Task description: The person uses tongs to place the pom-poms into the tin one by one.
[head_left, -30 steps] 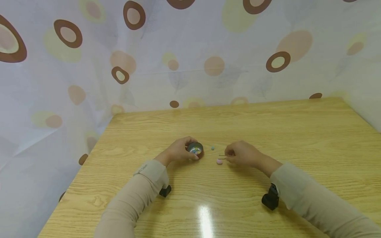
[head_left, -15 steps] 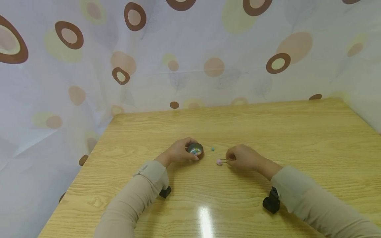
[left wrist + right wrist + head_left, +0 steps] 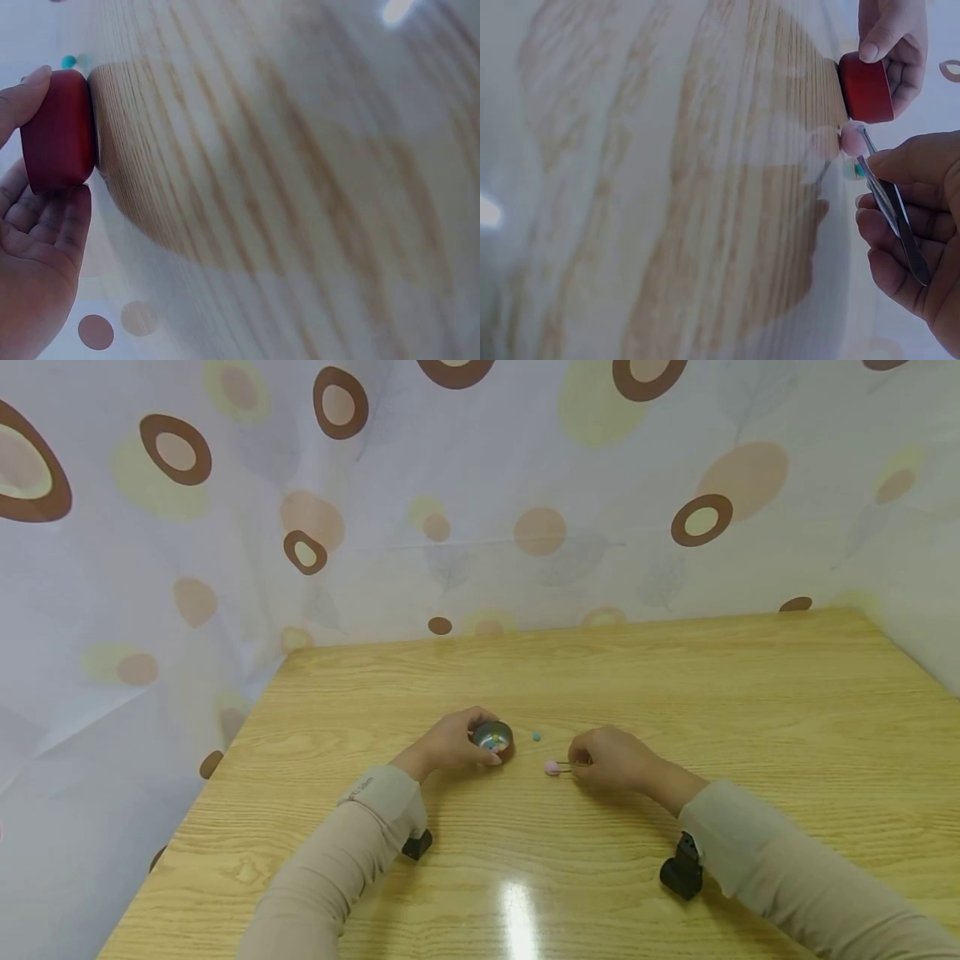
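My left hand [image 3: 452, 744] grips a small bowl [image 3: 504, 750], red outside and metallic within, that stands on the table. Several small coloured balls [image 3: 494, 741] lie inside it. In the left wrist view, the thumb and fingers curl round the red bowl [image 3: 60, 135]. My right hand [image 3: 617, 757] pinches metal tweezers [image 3: 897, 217], whose tips point left. Those tips are at a pink ball [image 3: 552, 767] on the table; whether they clasp it, I cannot tell. A smaller teal ball [image 3: 536, 737] lies behind the pink one, between bowl and right hand.
The wooden table [image 3: 480, 677] stretches out to all sides of the hands. A patterned curtain [image 3: 480, 485] hangs along its far edge and at the left. Black wrist cameras sit under both cuffs, the right camera [image 3: 682, 870] close above the wood.
My right hand has come slightly nearer to me, bringing the tweezer tips from behind the pink ball to it. The left hand and bowl have stayed in place.
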{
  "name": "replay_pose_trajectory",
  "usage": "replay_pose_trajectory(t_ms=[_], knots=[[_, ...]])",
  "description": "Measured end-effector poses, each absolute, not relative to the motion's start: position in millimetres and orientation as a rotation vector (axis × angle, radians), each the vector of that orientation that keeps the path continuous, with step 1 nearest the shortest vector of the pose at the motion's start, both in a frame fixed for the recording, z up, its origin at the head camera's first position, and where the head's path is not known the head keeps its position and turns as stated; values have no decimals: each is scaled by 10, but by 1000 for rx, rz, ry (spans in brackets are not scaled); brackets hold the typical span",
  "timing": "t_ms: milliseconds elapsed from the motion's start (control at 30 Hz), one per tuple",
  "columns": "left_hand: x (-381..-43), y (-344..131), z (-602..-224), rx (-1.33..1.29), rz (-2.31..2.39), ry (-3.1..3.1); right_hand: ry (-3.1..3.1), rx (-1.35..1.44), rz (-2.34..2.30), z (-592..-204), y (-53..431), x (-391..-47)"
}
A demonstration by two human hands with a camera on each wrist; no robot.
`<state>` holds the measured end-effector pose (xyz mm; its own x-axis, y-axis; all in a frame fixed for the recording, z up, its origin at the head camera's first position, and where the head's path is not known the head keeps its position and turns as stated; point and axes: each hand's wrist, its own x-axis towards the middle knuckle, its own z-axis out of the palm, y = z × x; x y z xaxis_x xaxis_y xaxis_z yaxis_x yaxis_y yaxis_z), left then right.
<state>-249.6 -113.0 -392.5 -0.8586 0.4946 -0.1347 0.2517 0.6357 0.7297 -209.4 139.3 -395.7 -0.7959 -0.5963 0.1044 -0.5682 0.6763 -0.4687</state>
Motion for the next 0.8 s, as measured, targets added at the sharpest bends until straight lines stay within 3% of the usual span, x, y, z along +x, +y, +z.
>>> replay_pose_trajectory(t_ms=[800], knots=[[-2497,-1122,-3914,558,1032,2554,2810,-956,-863,-3932,1367,-2069]])
